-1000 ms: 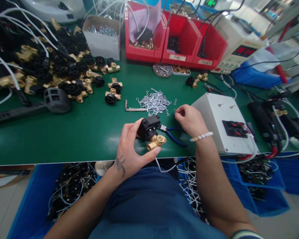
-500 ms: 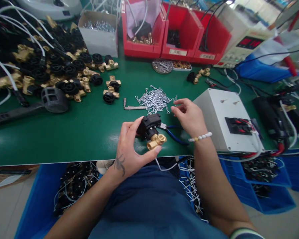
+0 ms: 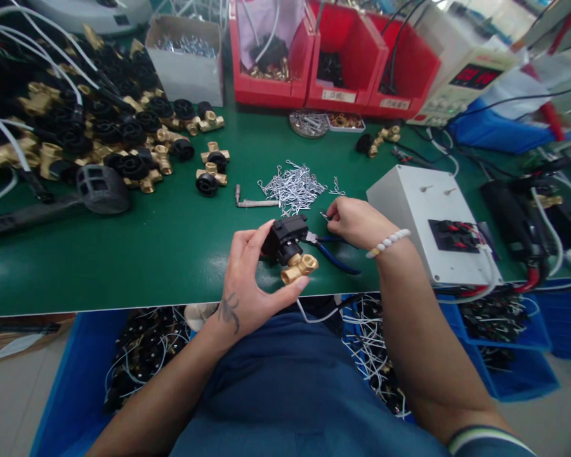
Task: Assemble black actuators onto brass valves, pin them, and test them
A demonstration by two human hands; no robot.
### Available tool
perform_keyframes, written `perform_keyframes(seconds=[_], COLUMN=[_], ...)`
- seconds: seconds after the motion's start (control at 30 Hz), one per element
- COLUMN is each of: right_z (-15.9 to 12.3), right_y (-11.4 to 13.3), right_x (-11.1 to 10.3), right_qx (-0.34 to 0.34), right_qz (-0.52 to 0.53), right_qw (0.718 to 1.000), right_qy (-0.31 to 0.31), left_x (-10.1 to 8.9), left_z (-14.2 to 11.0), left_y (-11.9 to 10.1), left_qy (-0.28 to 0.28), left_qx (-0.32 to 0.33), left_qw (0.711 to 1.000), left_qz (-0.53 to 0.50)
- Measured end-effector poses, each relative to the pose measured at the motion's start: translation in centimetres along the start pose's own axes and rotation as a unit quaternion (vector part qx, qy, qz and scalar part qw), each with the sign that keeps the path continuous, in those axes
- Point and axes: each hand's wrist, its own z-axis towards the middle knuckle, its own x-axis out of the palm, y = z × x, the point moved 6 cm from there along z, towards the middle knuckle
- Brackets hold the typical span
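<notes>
Even, cool light fills the room; soft sheen lies on the green tabletop (image 3: 171,254), and edges look stretched and soft.

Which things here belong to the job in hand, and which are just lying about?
Apparently in the job:
- valve assembly, in left hand
- metal clip, in right hand
- clip pile
- perhaps pliers

Probably lying about:
- black mallet-like tool
- red bins

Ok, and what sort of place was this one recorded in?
Probably a factory assembly bench: many similar brass valve bodies with black caps are heaped at one side, small parts fill red open-front bins, and a boxy unit with a red digital display stands behind.
</notes>
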Motion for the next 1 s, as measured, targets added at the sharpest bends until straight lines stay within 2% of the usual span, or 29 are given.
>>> perform_keyframes(seconds=[0.1,0.27,0.33,0.47,0.6,0.7,0.8,0.87,0.9,0.93,1.0], right_z=[-1.2,-3.0,-2.9,-1.9,-1.1,-0.7,-0.9,-1.8,-2.4,-3.3,-5.2], right_y=[-0.1,-0.3,-0.3,-0.2,0.0,0.2,0.4,0.6,0.7,0.9,1.3], right_x=[-0.1,-0.8,-0.4,0.5,0.1,0.0,-0.1,-0.5,-0.9,-1.2,-2.2], right_qx=[-0.005,-0.006,-0.004,-0.006,-0.023,-0.028,-0.023,-0.024,-0.034,-0.051,-0.095], right_qz=[0.018,0.071,0.064,0.016,0.006,0.009,0.017,0.065,0.123,0.197,0.343], right_qw=[0.999,0.989,0.992,1.000,0.999,0.998,1.000,0.997,0.989,0.974,0.925], right_qy=[-0.029,-0.129,-0.105,-0.006,0.036,0.048,0.010,-0.045,-0.072,-0.096,-0.129], left_x=[0.0,0.0,0.0,0.0,0.0,0.0,0.0,0.1,0.1,0.1,0.1], left_z=[-0.1,-0.1,0.0,0.0,0.0,0.0,0.0,-0.1,-0.1,-0.1,-0.1], left_y=[-0.1,-0.5,-0.5,-0.6,-0.5,-0.5,-0.5,-0.5,-0.5,-0.5,-0.6], left_qy=[0.000,-0.001,-0.004,-0.003,-0.001,-0.007,-0.012,-0.014,-0.016,-0.018,-0.023], left_qx=[0.010,0.029,0.028,0.030,0.030,0.032,0.037,0.038,0.040,0.042,0.045], left_qw=[1.000,0.999,0.999,0.999,0.999,0.999,0.999,0.999,0.999,0.999,0.998], left_qz=[0.012,0.030,0.029,0.025,0.020,0.020,0.019,0.021,0.022,0.022,0.025])
